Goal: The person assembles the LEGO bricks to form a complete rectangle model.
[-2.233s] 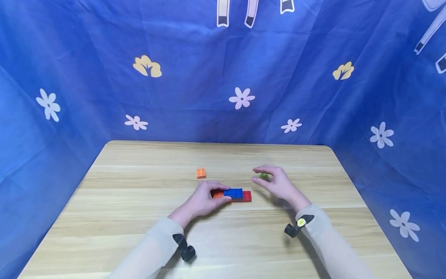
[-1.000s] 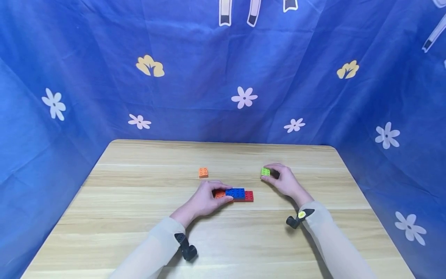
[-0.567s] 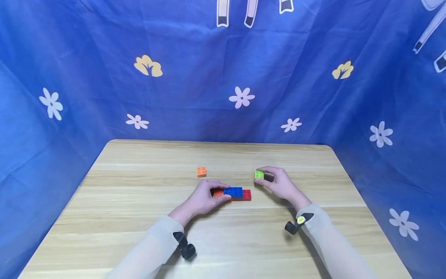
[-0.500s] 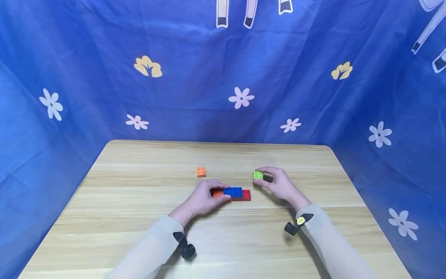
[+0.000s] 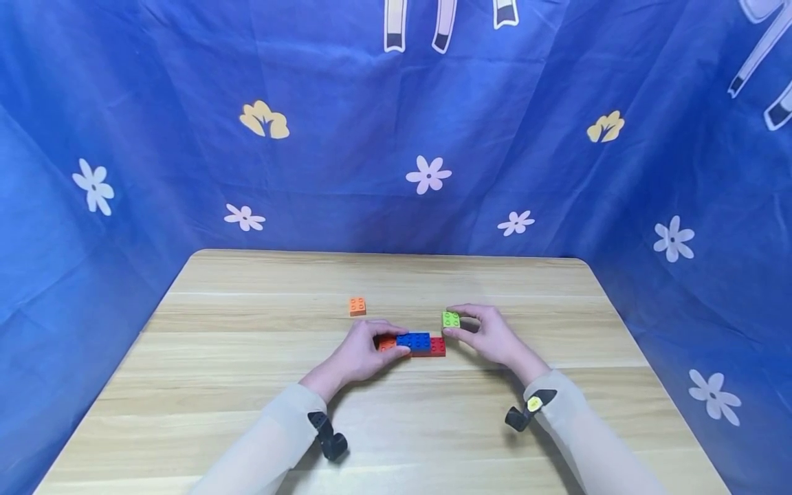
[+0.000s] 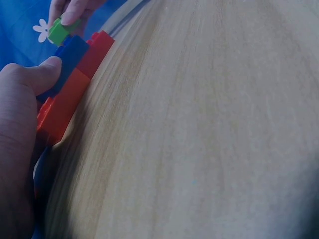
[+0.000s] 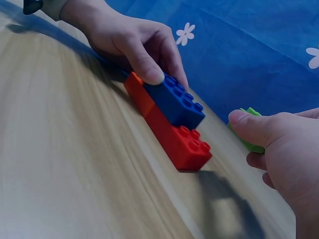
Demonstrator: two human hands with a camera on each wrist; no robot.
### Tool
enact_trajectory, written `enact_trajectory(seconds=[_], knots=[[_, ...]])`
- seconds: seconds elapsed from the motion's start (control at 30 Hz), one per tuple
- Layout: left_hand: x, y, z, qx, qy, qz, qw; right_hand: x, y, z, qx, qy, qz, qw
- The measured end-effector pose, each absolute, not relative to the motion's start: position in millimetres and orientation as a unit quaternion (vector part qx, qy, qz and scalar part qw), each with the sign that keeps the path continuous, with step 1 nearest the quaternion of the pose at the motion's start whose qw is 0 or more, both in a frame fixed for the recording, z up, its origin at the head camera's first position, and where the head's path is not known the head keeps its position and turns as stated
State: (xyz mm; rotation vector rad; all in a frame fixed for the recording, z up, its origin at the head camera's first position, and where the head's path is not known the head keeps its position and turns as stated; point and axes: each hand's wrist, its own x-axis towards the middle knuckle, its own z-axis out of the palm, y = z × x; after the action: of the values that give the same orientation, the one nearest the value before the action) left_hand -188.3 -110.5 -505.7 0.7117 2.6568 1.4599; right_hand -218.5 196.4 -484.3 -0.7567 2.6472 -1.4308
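On the table, a blue toy brick (image 7: 177,106) sits on top of a red brick (image 7: 187,149) and an orange brick (image 7: 141,94), bridging the two, which stand end to end. My left hand (image 5: 361,350) pinches the blue brick from its left part, thumb in front and fingers behind. A small lime-green brick (image 5: 450,320) with a few studs is pinched between thumb and fingers of my right hand (image 5: 489,335). It is held just above and behind the red brick's right end, apart from the stack. The red brick's right studs are bare.
A small orange brick (image 5: 357,306) lies by itself on the wooden table (image 5: 396,440), behind the left hand. A blue flowered cloth (image 5: 346,158) hangs around the back and sides of the table. Each wrist wears a small black camera.
My right hand has closed on the green brick, lifted it and carried it left and toward the stack. The left hand keeps its hold on the blue brick and has not visibly moved.
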Motion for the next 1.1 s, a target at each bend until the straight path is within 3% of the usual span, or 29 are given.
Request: enact_trajectory(seconds=[1.1], knots=[[-185.9,-108.9,-505.4,0.23,0.848,0.478,0.003,-201.7,180.8,-505.2,-0.301,0.844,-0.443,0.03]])
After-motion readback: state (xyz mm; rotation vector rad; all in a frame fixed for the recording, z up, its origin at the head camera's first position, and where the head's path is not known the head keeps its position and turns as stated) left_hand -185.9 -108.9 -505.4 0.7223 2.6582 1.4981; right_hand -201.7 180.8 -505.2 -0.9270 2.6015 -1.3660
